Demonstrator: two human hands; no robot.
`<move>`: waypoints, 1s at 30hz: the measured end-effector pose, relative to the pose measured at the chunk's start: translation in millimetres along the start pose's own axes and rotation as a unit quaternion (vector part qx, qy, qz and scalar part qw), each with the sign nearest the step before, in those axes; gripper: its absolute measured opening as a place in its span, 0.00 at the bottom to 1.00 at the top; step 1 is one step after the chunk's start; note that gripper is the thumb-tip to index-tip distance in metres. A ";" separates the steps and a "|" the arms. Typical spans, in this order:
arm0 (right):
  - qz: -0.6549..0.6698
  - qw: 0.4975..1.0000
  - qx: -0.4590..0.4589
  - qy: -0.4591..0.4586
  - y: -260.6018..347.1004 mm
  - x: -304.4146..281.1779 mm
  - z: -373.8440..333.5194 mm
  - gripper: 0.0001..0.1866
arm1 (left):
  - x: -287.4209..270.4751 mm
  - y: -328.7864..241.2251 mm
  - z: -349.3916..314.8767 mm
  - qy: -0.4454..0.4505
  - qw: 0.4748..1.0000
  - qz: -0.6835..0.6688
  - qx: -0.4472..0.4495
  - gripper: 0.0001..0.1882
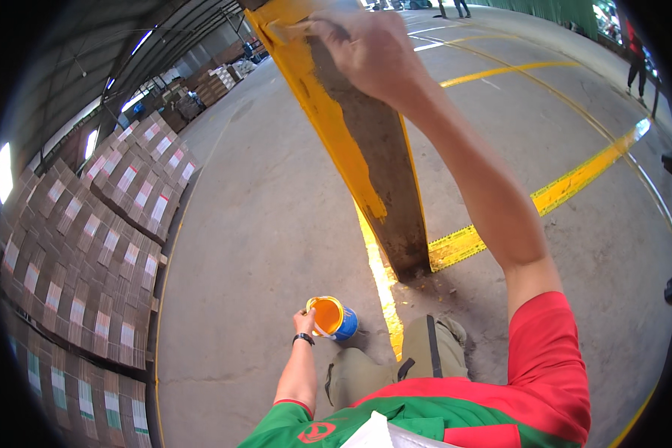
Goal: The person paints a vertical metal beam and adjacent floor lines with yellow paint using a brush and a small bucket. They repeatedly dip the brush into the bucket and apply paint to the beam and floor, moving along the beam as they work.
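A steel column (pixel 392 168) stands in front of me, yellow paint covering its left side and upper part, bare brown metal lower on the right. My right hand (pixel 366 56) is raised against the column's upper part, closed on a paintbrush (pixel 290 31) that is partly blurred, its tip at the yellow paint. Low on my left, my left hand (pixel 304 321) grips the rim of a blue paint bucket (pixel 346 325). Orange-yellow paint (pixel 325 316) shows inside it, and yellow smears mark its rim.
Stacked flat cardboard bundles (pixel 75 254) on pallets line the left side. A yellow floor stripe (pixel 575 183) runs from the column's foot to the right; a paint-splashed line (pixel 381 276) passes left of the column. People stand far off, one in red (pixel 635 52) at the right.
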State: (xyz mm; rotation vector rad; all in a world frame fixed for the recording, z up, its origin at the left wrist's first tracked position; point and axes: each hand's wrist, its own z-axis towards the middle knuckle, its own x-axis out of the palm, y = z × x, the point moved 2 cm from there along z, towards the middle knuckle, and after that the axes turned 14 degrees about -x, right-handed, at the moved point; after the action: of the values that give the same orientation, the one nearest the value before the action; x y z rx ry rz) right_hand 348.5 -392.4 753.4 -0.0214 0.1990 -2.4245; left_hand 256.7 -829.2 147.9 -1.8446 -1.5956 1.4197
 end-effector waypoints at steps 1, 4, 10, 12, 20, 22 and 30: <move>0.004 0.999 -0.013 -0.031 -1.6 -0.4 -0.4 0.09 | 0.2 -1.2 -2.5 -0.003 1.000 -0.006 0.023 0.20; -0.039 0.997 -0.060 -0.012 -6.3 0.4 -6.5 0.09 | 1.8 -3.1 -5.8 -0.014 1.000 -0.007 0.015 0.21; -0.192 0.948 -0.164 0.192 3.4 -7.4 -31.5 0.18 | 3.1 -0.1 0.9 -0.018 0.999 -0.001 0.039 0.21; -0.209 0.939 -0.173 0.210 1.3 -16.6 -35.1 0.22 | 3.7 1.4 1.6 -0.014 0.999 -0.012 0.043 0.20; -0.306 0.889 -0.206 0.272 1.1 -16.5 -48.4 0.21 | 7.6 -6.8 -15.1 -0.018 0.999 -0.018 0.043 0.19; -0.251 0.898 -0.161 0.325 16.2 -16.7 -62.7 0.23 | 8.8 -8.3 -15.7 -0.011 0.998 -0.026 0.056 0.18; -0.290 0.897 -0.254 0.216 -4.0 -14.9 -36.1 0.26 | 14.4 -7.4 -11.5 0.040 0.997 -0.062 0.019 0.14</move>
State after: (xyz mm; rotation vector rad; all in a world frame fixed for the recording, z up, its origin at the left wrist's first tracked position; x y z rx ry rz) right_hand 354.7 -374.7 718.9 0.2609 1.1736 -2.8556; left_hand 260.3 -810.1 152.1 -1.7262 -1.6044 1.2979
